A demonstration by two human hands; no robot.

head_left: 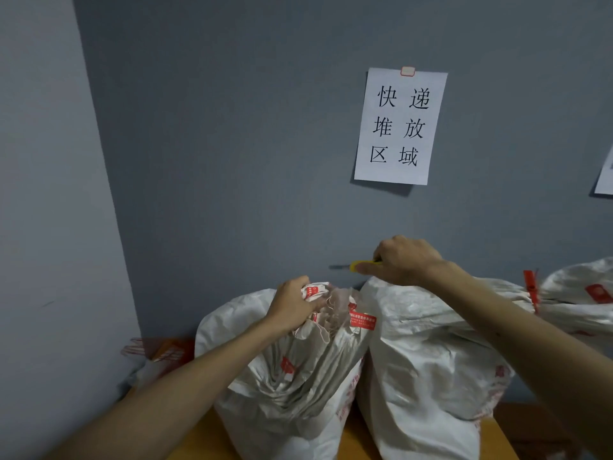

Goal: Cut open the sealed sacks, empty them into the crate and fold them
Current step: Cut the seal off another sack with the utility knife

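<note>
Two white woven sacks with red print stand side by side on a wooden surface [195, 439]. My left hand [293, 307] grips the bunched neck of the left sack [282, 376]. My right hand [403, 260] holds a yellow utility knife [356, 266] above the right sack [431, 360], blade extended and pointing left, a little above and right of the gathered neck. A third sack [583, 293] lies at the far right, closed with a red seal tie [531, 288]. The crate is not in view.
A grey wall stands close behind the sacks, with a printed paper sign [399, 127] taped to it and another sheet [605, 180] at the right edge. A flattened sack with red print [156, 355] lies in the left corner.
</note>
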